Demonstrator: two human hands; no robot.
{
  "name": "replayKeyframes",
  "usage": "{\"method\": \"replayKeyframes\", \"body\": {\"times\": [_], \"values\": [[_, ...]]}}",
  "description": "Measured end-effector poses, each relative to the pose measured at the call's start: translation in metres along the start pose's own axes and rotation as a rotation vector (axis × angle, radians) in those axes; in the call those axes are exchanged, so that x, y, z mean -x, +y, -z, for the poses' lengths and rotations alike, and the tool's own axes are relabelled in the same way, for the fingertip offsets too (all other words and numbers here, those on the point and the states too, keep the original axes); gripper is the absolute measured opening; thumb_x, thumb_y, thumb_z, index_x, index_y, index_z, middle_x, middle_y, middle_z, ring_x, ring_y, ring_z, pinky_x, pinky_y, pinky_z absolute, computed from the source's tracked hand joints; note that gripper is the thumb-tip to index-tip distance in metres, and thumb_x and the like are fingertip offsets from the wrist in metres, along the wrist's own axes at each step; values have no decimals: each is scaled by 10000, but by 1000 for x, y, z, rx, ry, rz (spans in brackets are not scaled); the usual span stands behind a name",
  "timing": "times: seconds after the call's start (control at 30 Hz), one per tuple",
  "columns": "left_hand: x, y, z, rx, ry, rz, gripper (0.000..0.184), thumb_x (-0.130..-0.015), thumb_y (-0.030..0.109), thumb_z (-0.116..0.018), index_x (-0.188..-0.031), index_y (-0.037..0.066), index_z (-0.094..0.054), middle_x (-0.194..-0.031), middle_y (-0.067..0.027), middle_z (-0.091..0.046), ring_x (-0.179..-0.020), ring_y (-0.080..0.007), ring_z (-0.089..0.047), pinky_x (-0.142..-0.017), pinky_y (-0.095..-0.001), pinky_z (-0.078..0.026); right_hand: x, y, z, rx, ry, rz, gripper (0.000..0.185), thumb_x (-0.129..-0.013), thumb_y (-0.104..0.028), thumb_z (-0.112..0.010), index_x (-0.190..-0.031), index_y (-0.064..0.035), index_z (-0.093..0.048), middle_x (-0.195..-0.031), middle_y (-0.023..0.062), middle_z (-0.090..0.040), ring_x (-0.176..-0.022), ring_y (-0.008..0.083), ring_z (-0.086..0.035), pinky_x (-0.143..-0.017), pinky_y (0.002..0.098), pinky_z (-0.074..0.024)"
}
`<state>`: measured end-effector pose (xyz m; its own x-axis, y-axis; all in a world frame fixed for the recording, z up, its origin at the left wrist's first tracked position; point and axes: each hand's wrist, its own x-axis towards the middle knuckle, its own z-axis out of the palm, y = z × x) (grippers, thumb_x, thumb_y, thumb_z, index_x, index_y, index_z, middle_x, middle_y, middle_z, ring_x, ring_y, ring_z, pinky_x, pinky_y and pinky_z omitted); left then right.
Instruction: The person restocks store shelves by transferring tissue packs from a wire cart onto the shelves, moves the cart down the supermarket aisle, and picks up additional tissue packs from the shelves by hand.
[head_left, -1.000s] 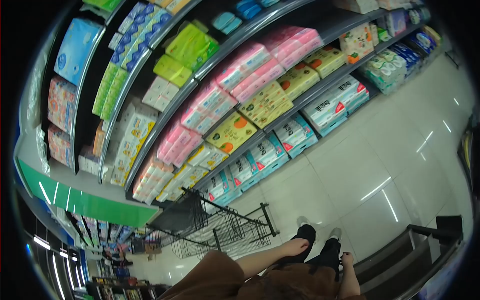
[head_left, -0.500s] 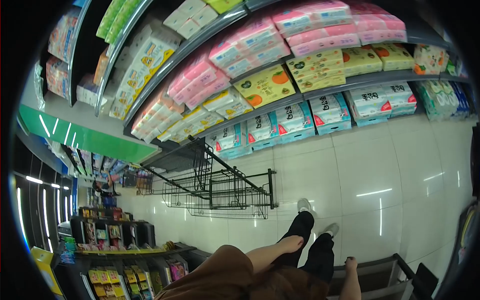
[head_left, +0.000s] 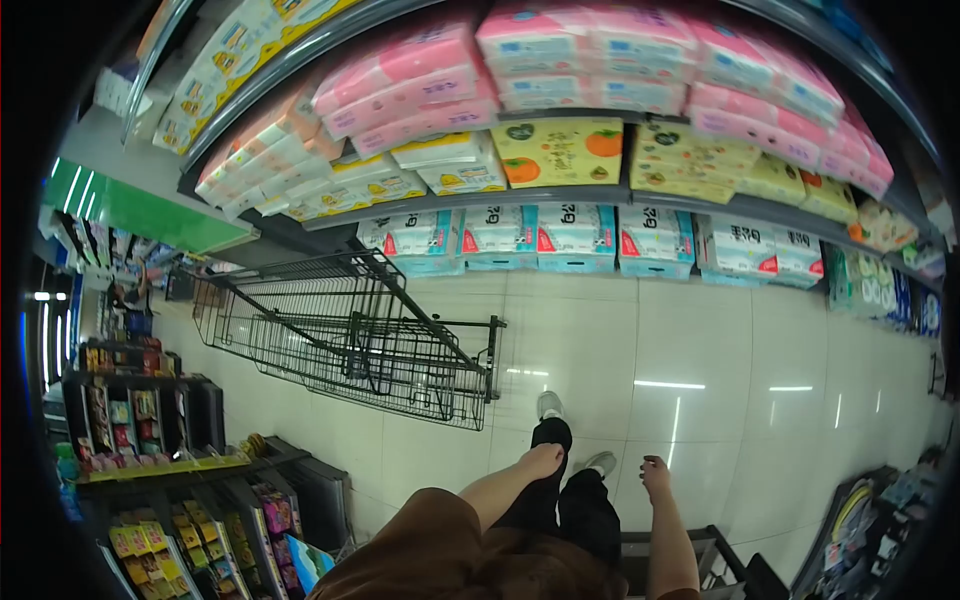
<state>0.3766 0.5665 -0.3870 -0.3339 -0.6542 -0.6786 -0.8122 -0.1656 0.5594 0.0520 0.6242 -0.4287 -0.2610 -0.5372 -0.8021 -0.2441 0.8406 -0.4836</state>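
Observation:
My left hand (head_left: 545, 460) hangs in front of my dark trousers, its fingers curled in with nothing visible in them. Out to the right, my right hand (head_left: 656, 477) is held over the tiled floor, fingers loosely bent and apart, holding nothing. Ahead and to the left stands a black wire rack (head_left: 430, 325), closer to my left hand than to the right, and neither hand touches it. Below my right forearm is a dark-framed stand (head_left: 715, 550), partly hidden by the arm.
Shelves ahead carry pink tissue packs (head_left: 540, 50), yellow tissue packs (head_left: 560, 152) and blue-white packs (head_left: 575, 235). Snack racks (head_left: 150, 550) stand at lower left. A person (head_left: 130, 297) is far left. Dark goods (head_left: 880, 520) lie at right. Glossy tiles (head_left: 680, 330) cover the floor.
The view has swung, shifting the wire rack left. My left hand has moved left and up in view. My right hand has risen, with its fingers now showing more.

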Motion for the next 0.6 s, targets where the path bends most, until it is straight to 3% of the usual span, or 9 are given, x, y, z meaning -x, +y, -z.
{"method": "replayKeyframes", "body": {"times": [0.1, 0.2, 0.3, 0.43, 0.6], "values": [[-20, 25, 39, 244, 88, -214, 212, -927, 184, -543, -1071, 58, -635, -1040, -182, -668, -976, -354, -645, -858, -422, -521, -12, -16, -38, 180, -49, 0, 330, -888, -159, -537, -1189, -46, -614, -905, 94, -672, -692, 170, -638, -557, 308, -509], [-7, 72, 128, 392, 211, -358, 222, -939, 144, -549, -1129, 50, -613, -1086, -165, -660, -976, -324, -660, -856, -381, -531, -53, 8, -78, 401, -119, 109, 334, -886, -193, -556, -1184, -56, -619, -890, 98, -682, -684, 180, -644, -566, 323, -521], [24, 101, 225, 523, 251, -325, 248, -957, 140, -534, -1181, 53, -595, -1130, -151, -646, -990, -301, -661, -854, -368, -535, -52, -36, -116, 465, -192, 156, 340, -865, -211, -583, -1161, -52, -634, -899, 113, -692, -698, 197, -660, -599, 339, -538], [55, 89, 305, 541, 432, -452, 251, -959, 136, -537, -1188, 50, -595, -1163, -163, -624, -1009, -310, -654, -858, -371, -539, -28, -117, -141, 574, -252, 333, 336, -849, -231, -586, -1127, -58, -661, -938, 143, -699, -719, 215, -688, -677, 350, -557], [100, 70, 349, 603, 569, -424, 248, -955, 141, -532, -1173, 39, -594, -1165, -174, -611, -1004, -323, -647, -862, -394, -536, 1, -227, -143, 793, -316, 429, 363, -871, -319, -560, -1148, -110, -667, -1057, 169, -692, -989, 324, -665, -897, 394, -518]]}}
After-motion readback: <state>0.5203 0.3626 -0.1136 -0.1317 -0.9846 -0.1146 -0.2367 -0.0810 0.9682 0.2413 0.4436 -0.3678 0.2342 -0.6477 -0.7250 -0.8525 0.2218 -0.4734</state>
